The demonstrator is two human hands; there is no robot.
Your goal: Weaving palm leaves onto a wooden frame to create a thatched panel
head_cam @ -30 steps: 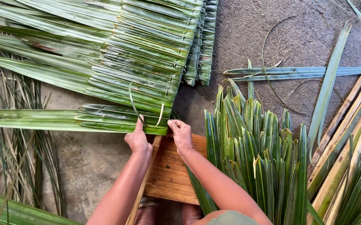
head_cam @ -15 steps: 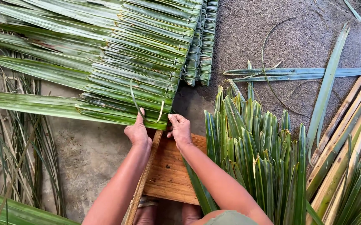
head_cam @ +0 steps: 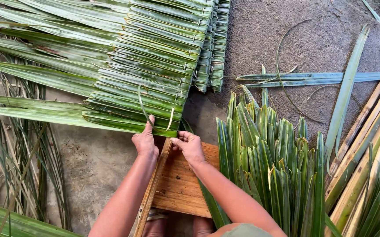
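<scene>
The left hand [head_cam: 145,141] is closed on the near edge of the woven palm-leaf panel [head_cam: 124,66], thumb raised against the lowest folded leaf. The right hand [head_cam: 190,147] sits just beside it, fingers pinched together on the same edge at the point where a thin wooden slat [head_cam: 151,193] meets the panel. The two hands are close together but not touching.

The panel lies flat on the ground [head_cam: 286,39], spreading up and to the left from the hands, its leaves folded side by side in overlapping rows. Two narrow strips [head_cam: 142,103] curl loose from its lower edge, directly above the hands. The slat runs from the hands down toward the person, along the left edge of a wooden board [head_cam: 179,188] that lies under both forearms.

To the right of the board, a bundle of cut green leaves [head_cam: 273,166] stands with its tips fanned upward, close against the right forearm. Further right, pale split stems [head_cam: 365,145] lie diagonally. Several single long leaves [head_cam: 313,78] lie flat on the ground above the bundle. At far left, thin dry leaf ribs [head_cam: 5,166] are scattered over the ground.
</scene>
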